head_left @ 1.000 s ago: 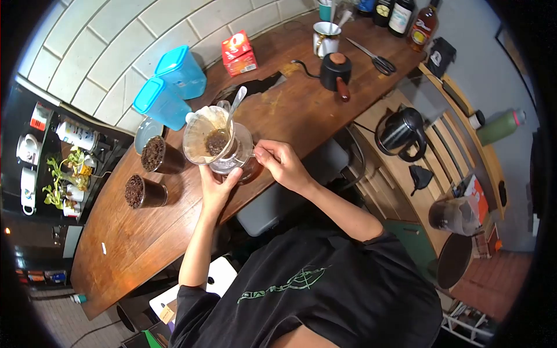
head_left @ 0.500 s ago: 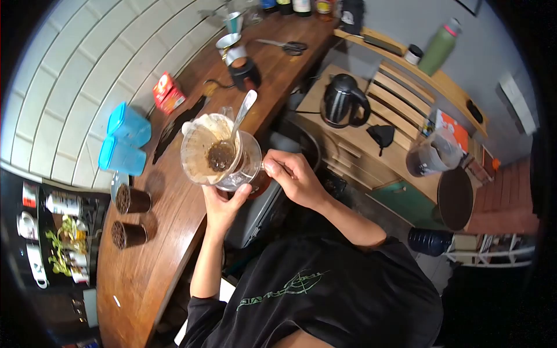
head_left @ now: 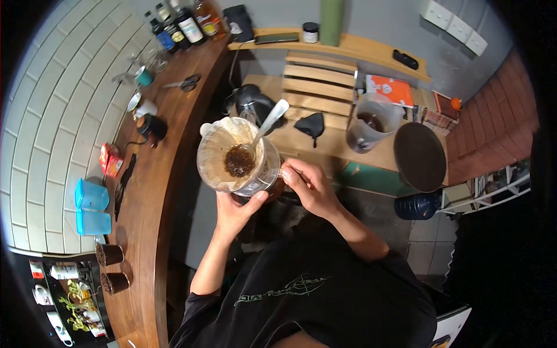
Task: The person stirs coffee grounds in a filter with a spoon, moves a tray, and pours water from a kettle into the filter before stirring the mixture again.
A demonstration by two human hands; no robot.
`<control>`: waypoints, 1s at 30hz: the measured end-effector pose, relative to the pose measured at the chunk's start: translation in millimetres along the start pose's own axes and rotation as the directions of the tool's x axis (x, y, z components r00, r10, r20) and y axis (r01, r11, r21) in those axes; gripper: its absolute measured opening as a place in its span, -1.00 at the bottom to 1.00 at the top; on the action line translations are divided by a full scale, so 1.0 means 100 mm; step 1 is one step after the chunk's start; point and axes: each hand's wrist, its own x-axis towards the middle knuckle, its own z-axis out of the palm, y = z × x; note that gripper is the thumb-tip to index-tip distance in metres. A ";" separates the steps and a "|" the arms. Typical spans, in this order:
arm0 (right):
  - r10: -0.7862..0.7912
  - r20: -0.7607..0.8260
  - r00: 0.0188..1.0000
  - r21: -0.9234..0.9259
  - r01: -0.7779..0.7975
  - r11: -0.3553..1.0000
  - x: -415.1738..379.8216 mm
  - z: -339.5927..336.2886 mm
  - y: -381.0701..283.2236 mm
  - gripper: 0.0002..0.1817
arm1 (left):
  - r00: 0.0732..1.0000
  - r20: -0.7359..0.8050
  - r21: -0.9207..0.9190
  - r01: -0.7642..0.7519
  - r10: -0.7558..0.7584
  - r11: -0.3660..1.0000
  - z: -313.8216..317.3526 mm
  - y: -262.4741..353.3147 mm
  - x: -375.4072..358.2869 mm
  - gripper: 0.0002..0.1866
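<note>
A clear coffee dripper (head_left: 208, 174) is held up in front of my chest. It carries a paper filter (head_left: 219, 152) with wet dark coffee grounds (head_left: 238, 161) at the bottom. Leaning in the filter, a metal spoon (head_left: 271, 120) points up and right. My left hand (head_left: 235, 214) supports the dripper from below, thumb along its lower side; the other fingers are hidden beneath. With curled fingers, my right hand (head_left: 308, 187) grips a clear handle on the right side. Something dark brown shows under the dripper, mostly hidden.
On the wooden counter (head_left: 145, 232) at left are two cups of grounds (head_left: 110, 255), blue containers (head_left: 93, 209), a red box (head_left: 110, 159), scissors (head_left: 187, 83) and bottles (head_left: 188, 26). Beyond the dripper stand a black kettle (head_left: 254, 103) and a pitcher of dark liquid (head_left: 362, 136).
My view has turned to the right. The dripper, held in both hands, has moved from over the counter's edge toward the lower wooden bench. Both grips look the same.
</note>
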 end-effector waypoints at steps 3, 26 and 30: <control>-0.013 -0.087 0.996 -0.030 0.010 0.999 -0.10 -0.60 -0.03 -0.74 | 0.997 0.071 -0.021 -0.031 0.033 0.999 0.61 -0.08 0.19 -0.31; 0.033 -0.103 0.994 0.092 -0.024 0.995 -0.13 -3.13 0.18 -0.69 | 0.989 0.149 0.043 -0.006 -0.001 0.999 3.02 -0.48 1.02 -0.37; 0.098 -0.064 0.993 0.151 -0.087 0.985 -0.10 -2.96 0.37 -0.72 | 0.990 0.139 0.034 0.010 -0.015 0.999 2.81 -0.63 1.04 -0.38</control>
